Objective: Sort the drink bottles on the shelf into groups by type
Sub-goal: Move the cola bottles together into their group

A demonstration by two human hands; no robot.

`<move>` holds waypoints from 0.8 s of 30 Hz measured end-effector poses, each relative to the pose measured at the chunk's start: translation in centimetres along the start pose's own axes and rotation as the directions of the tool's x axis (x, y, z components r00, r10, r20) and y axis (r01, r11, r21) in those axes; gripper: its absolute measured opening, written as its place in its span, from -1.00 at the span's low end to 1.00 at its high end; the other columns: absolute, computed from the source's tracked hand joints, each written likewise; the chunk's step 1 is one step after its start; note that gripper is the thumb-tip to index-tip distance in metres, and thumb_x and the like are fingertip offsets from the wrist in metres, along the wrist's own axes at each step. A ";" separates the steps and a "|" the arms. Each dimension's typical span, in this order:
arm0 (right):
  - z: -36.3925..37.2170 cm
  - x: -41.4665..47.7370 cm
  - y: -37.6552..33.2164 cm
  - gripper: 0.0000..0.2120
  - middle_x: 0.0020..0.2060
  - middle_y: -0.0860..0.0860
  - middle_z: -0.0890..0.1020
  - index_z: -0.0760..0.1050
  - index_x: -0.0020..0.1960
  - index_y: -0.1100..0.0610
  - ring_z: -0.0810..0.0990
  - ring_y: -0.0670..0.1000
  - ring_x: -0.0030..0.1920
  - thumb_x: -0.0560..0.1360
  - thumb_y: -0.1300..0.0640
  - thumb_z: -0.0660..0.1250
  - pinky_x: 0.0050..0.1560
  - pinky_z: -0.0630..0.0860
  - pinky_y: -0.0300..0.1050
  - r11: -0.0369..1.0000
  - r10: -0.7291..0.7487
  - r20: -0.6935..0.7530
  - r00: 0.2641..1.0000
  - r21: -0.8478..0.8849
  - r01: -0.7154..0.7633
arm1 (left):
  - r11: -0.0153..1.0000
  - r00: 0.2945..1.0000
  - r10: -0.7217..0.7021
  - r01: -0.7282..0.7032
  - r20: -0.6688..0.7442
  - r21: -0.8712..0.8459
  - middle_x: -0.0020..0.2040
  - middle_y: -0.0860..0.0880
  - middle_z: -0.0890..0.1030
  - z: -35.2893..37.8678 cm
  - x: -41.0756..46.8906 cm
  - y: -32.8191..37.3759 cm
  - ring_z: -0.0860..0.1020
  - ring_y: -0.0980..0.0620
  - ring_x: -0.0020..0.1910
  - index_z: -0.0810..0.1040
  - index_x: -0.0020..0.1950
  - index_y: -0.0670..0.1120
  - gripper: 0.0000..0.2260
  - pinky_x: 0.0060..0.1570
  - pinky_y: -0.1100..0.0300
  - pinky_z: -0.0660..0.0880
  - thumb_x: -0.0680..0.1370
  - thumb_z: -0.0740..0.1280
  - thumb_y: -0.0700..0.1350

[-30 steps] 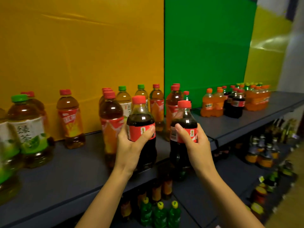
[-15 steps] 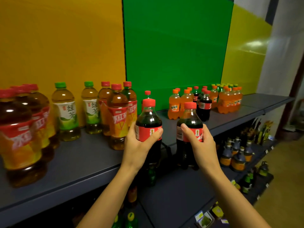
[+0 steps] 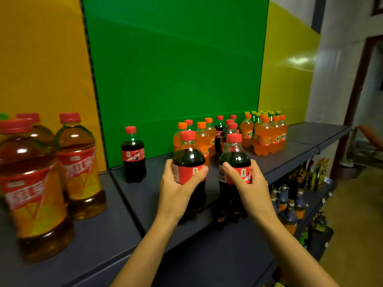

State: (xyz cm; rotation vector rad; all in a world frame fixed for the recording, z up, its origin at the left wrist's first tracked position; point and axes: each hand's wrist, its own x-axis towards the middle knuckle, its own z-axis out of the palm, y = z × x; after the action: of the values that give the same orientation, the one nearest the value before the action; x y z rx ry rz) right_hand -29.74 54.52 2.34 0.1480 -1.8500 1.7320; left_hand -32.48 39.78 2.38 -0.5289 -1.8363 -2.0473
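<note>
Two cola bottles at frame centre, held above shelf front edge: left cola bottle wrapped by left hand, right cola bottle by right hand, fingers clenched round labels. Lone cola bottle stands centre-left; orange soda cluster upper right. Risk: swinging bottles clip standing ones, toppling them; bases near edge may slip off.

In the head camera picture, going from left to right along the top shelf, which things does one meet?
Big tea bottles → lone cola bottle → left hand with cola → right hand with cola → orange soda group.
</note>
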 end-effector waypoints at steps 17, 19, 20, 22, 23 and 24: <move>1.6 13.0 7.7 -0.61 -0.02 -0.15 0.62 0.44 0.05 -0.10 0.58 -0.27 -0.03 0.27 -0.16 0.38 -0.04 0.48 -0.38 0.990 -0.055 0.392 0.918 0.143 -0.001 | 0.975 0.938 0.088 -0.011 -0.336 0.223 -0.01 0.07 0.63 4.3 6.3 -4.0 0.61 0.20 -0.05 0.45 0.11 -0.01 -0.58 -0.04 0.35 0.54 0.32 0.51 -0.18; 1.6 13.8 8.3 -0.57 0.02 -0.15 0.61 0.43 0.08 -0.10 0.57 -0.24 0.02 0.27 -0.19 0.38 0.01 0.48 -0.31 0.986 -0.070 0.432 0.899 0.165 -0.002 | 0.966 0.927 0.090 0.007 -0.363 0.258 -0.02 0.09 0.63 4.8 6.9 -4.4 0.61 0.22 -0.06 0.45 0.11 0.00 -0.58 -0.06 0.37 0.53 0.32 0.51 -0.17; 1.6 14.1 8.6 -0.56 0.03 -0.14 0.60 0.42 0.09 -0.10 0.57 -0.23 0.03 0.28 -0.20 0.39 0.02 0.47 -0.29 0.985 -0.074 0.446 0.892 0.174 -0.005 | 0.961 0.923 0.091 0.017 -0.375 0.276 -0.01 0.09 0.62 5.0 7.2 -4.6 0.60 0.24 -0.07 0.45 0.11 0.00 -0.58 -0.08 0.40 0.53 0.32 0.51 -0.17; 1.7 14.6 9.3 -0.49 0.05 -0.13 0.60 0.41 0.13 -0.07 0.56 -0.21 0.05 0.28 -0.24 0.44 0.05 0.47 -0.24 0.983 -0.075 0.467 0.881 0.185 -0.014 | 0.947 0.915 0.092 0.040 -0.392 0.317 -0.01 0.08 0.62 5.2 7.5 -5.1 0.60 0.26 -0.08 0.44 0.09 0.02 -0.59 -0.12 0.43 0.51 0.32 0.50 -0.15; 1.8 14.8 9.5 -0.44 0.05 -0.12 0.59 0.40 0.16 -0.05 0.56 -0.20 0.07 0.25 -0.26 0.42 0.07 0.47 -0.24 0.982 -0.079 0.474 0.877 0.188 -0.014 | 0.939 0.915 0.092 0.052 -0.393 0.339 -0.01 0.07 0.62 5.3 7.6 -5.3 0.60 0.26 -0.08 0.44 0.08 0.04 -0.59 -0.12 0.43 0.51 0.31 0.51 -0.12; 1.9 14.9 9.8 -0.41 0.06 -0.13 0.59 0.39 0.18 -0.04 0.56 -0.19 0.08 0.23 -0.27 0.39 0.08 0.48 -0.25 0.982 -0.085 0.481 0.873 0.191 -0.010 | 0.931 0.915 0.087 0.066 -0.394 0.359 -0.01 0.08 0.62 5.4 7.7 -5.5 0.60 0.26 -0.07 0.43 0.07 0.06 -0.58 -0.11 0.43 0.51 0.29 0.51 -0.07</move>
State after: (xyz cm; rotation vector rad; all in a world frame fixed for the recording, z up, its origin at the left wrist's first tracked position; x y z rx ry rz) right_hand -47.10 58.77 1.11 0.7574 -1.9964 1.9684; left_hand -41.59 45.70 1.86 -0.0062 -1.8752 -1.5908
